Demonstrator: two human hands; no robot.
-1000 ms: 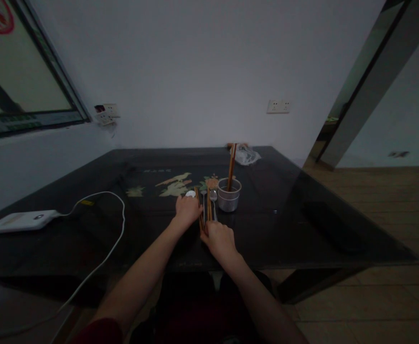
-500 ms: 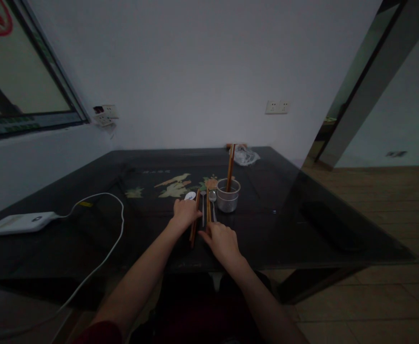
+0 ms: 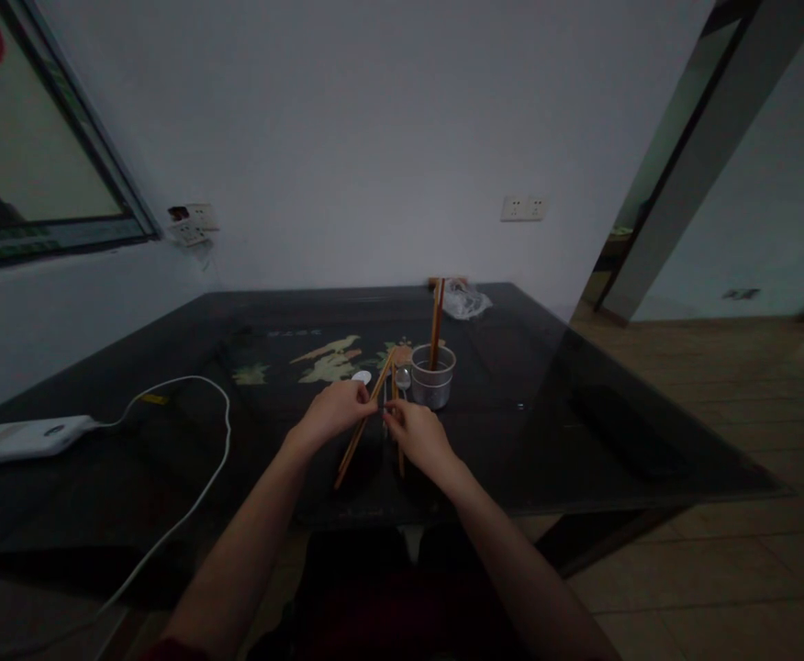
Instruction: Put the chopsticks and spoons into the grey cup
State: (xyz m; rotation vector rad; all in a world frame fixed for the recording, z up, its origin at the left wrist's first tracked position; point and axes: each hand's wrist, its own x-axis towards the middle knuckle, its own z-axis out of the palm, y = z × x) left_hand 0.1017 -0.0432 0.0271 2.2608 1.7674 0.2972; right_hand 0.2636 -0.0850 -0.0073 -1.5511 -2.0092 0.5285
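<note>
My left hand [image 3: 337, 408] is closed on a pair of brown chopsticks [image 3: 356, 435], lifted off the dark table [image 3: 581, 404] and slanting from lower left to upper right. My right hand [image 3: 417, 433] is beside it, fingers pinched on another chopstick [image 3: 400, 462] that points toward me. Just beyond the hands stands a small metal cup [image 3: 433, 375] with chopsticks upright in it. A metal spoon [image 3: 403, 377] and a small white spoon [image 3: 361, 376] lie on the table left of the cup.
A white device [image 3: 23, 437] with a white cable [image 3: 188, 496] lies on the table's left side. A crumpled clear bag [image 3: 467, 300] sits at the far edge by the wall. A dark flat object [image 3: 632, 431] rests on the right. A doorway opens at right.
My left hand has lifted the chopsticks off the table and tilted them. My right hand has risen with one chopstick. The view has shifted slightly.
</note>
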